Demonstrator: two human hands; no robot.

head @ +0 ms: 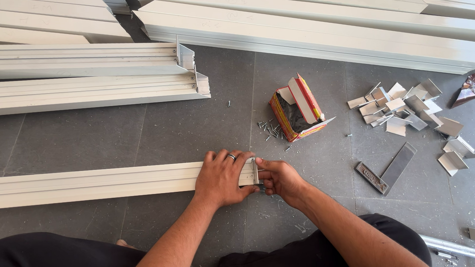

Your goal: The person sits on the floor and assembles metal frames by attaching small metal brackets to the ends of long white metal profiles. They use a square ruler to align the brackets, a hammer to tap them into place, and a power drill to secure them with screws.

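This looks like a fabrication workshop, or a site where aluminium window or door frames are put together, with the work done straight on the floor of large grey tiles. Long white metal profiles lie in stacks across the top of the view, and shorter lengths with open channel ends lie beside them. A torn-open cardboard box spills small screws onto the tiles. Nearby sits a heap of small angled metal brackets (corner pieces, by their shape), and fine metal shavings dust the floor.
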